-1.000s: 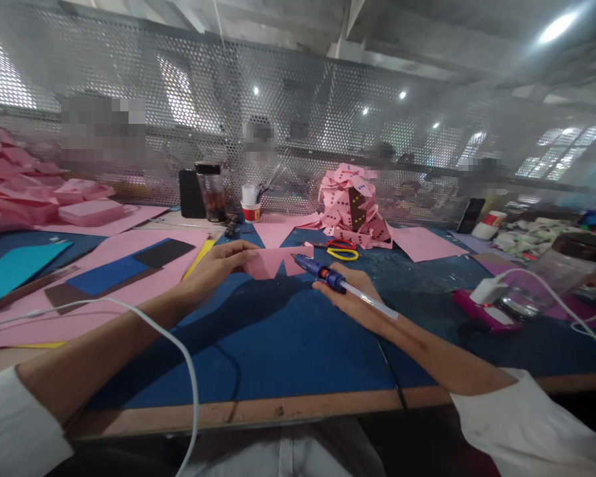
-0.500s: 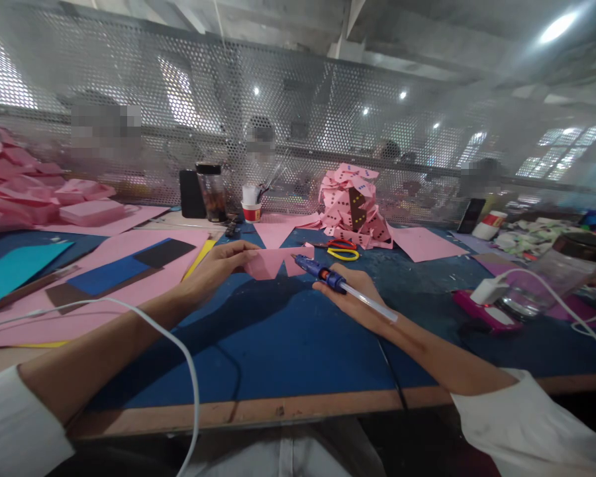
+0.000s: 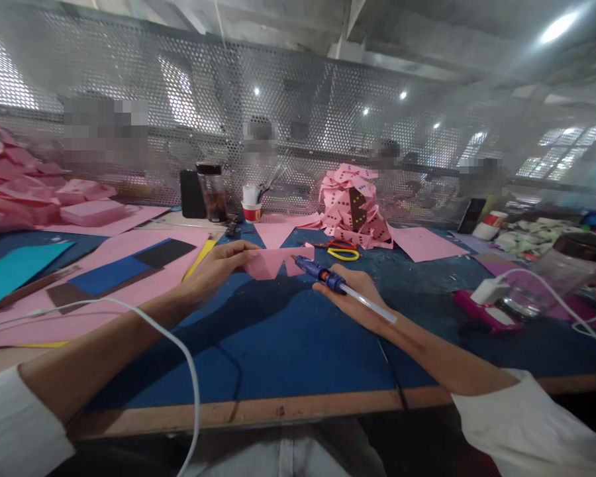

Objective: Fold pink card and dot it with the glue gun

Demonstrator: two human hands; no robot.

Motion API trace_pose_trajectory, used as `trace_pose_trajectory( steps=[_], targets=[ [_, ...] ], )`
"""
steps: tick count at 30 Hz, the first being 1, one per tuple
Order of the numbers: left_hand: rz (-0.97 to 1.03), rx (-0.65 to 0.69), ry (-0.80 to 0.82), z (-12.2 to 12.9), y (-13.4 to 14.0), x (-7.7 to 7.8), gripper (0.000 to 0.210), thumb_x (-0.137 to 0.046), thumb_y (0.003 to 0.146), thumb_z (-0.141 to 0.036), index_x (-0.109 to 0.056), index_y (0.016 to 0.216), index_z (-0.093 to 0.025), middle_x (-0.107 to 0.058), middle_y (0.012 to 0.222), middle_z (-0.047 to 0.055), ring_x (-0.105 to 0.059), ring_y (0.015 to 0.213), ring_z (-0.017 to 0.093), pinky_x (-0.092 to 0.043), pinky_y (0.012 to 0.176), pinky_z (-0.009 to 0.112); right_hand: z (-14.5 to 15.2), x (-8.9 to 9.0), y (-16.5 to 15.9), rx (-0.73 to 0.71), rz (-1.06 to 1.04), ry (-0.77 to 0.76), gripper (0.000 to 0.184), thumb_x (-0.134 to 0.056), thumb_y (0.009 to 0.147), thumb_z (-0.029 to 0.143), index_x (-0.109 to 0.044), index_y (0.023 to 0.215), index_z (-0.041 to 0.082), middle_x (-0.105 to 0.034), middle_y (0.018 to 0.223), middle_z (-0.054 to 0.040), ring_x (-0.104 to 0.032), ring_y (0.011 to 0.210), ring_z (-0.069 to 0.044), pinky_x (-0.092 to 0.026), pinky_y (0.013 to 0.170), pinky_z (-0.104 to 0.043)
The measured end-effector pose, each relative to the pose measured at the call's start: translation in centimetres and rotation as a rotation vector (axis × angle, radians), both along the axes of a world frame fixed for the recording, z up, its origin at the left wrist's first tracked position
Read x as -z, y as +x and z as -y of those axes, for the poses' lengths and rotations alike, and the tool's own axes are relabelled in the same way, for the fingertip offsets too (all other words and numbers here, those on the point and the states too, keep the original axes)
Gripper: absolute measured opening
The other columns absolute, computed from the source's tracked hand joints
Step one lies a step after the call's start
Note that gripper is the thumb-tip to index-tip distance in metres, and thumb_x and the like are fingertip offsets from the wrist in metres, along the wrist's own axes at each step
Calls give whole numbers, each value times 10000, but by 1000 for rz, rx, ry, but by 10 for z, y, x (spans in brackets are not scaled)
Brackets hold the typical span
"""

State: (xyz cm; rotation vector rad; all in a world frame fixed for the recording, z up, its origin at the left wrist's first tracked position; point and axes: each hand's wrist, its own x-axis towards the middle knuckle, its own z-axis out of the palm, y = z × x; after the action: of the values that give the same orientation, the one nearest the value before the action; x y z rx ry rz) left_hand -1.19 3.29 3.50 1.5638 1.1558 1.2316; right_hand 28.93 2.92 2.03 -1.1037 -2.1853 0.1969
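Observation:
Between the fingers of my left hand (image 3: 221, 268) is the edge of a pink paper piece (image 3: 265, 264) with a V-shaped notch in its lower side. My right hand (image 3: 352, 295) is closed around a blue glue gun (image 3: 322, 273), and a clear glue stick (image 3: 370, 303) juts from its back end. The gun's nozzle is at the right part of the paper, near the notch; I cannot tell whether it touches. Just beyond lie scissors (image 3: 344, 250) with red and yellow handles. A pile of folded pink paper pieces with dots (image 3: 350, 205) stands behind them.
Pink sheets with blue and black card (image 3: 114, 271) lie at left, before a heap of pink paper (image 3: 20, 185). A white cable (image 3: 179, 341) crosses over my left forearm. At right are a magenta power strip (image 3: 487, 311) and a clear jar (image 3: 541, 278). A perforated metal screen (image 3: 298, 112) stands behind.

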Motion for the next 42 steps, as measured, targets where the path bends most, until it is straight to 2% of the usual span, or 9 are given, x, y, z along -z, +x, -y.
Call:
trace_pose_trajectory(
  steps=[18, 42],
  targets=[
    [7, -20, -12, 2, 2, -2, 250, -716, 829, -421, -751, 931, -195, -714, 902, 30, -637, 858, 187, -481, 815, 306, -2, 2, 0, 11, 25, 61, 355, -581, 938, 535, -497, 768, 235, -592, 634, 23, -548, 563, -152, -292, 551, -253],
    [7, -26, -9, 3, 3, -4, 270, -707, 825, -436, -743, 920, -186, -700, 906, 47, -635, 858, 207, -490, 812, 322, -1, 1, 1, 35, 16, 59, 342, -589, 933, 519, -514, 766, 230, -608, 642, 21, -562, 571, -153, -297, 559, -245]
  ],
)
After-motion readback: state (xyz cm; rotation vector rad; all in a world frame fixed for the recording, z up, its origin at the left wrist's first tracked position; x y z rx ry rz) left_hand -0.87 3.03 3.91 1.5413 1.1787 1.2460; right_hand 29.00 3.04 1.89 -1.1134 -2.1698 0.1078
